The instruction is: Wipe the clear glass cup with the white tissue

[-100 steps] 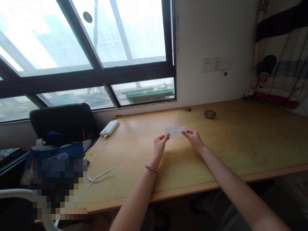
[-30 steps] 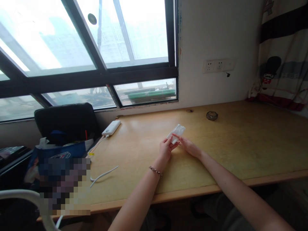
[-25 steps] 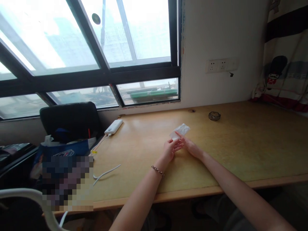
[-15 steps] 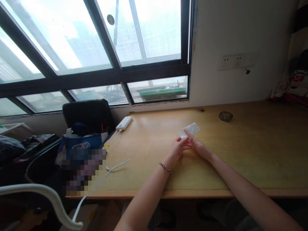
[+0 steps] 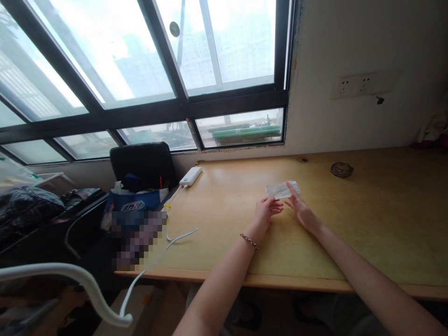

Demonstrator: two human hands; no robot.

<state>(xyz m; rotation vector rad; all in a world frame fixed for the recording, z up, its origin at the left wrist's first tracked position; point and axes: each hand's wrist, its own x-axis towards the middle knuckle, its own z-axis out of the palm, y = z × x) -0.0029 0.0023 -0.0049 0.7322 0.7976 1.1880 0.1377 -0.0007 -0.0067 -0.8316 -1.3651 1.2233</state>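
A folded, slightly creased white tissue (image 5: 276,190) is held just above the table, its flat face tilted toward me. My left hand (image 5: 266,212) pinches its lower left edge between thumb and fingertips, the other fingers loosely curled below. My right hand (image 5: 303,210) is at the tissue's right end, its fingers stretched out and lying against the surface. The right thumb stands apart, below the lower edge. A braided bracelet circles my left wrist.
The wooden table (image 5: 224,242) runs along the wall under the window. Toward the back right sits a round, dark glass-like dish (image 5: 342,170). At the left edge lies a white power bank (image 5: 191,176) with a cable. A blue bag (image 5: 136,201) rests on a black chair (image 5: 143,163).
My right hand has moved right along the tissue, away from my left hand, and its thumb has spread. The tissue now lies more level. The view has shifted slightly left.
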